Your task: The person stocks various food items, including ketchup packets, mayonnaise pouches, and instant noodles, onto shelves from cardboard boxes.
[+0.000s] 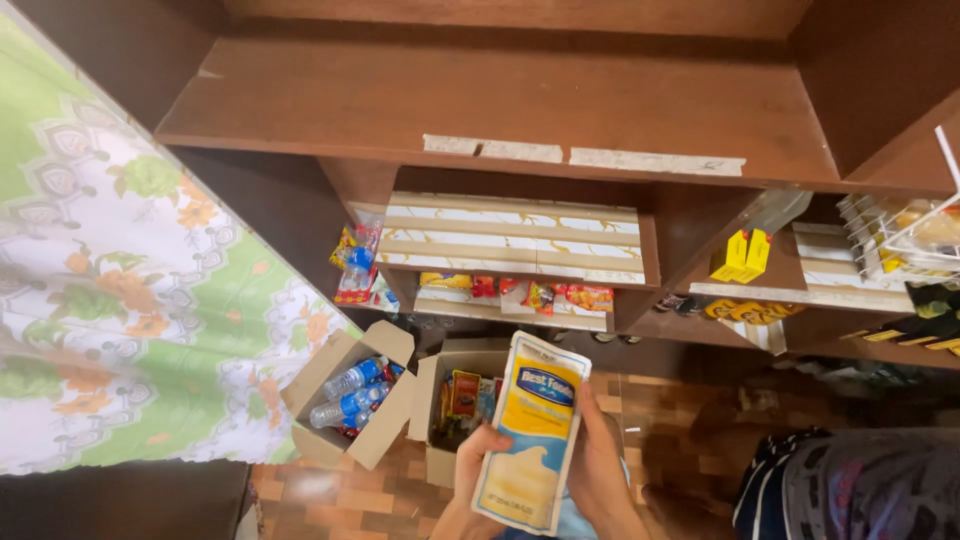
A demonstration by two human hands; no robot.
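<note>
Meanwhile, at the bottom centre of the frame, both hands grip a yellow-and-white pouch point(528, 432): the left hand point(470, 462) wraps its lower left edge, the right hand point(598, 462) braces its right side. It sits off the shelves, above an open cardboard box of packets point(447, 385); a second box beside it holds water bottles point(350, 392). Snack packs line the lower shelf point(515, 295), while the broad wooden shelf point(480, 100) across the upper frame is bare. A floral curtain point(110, 280) fills the left, over a tiled floor point(340, 500).
</note>
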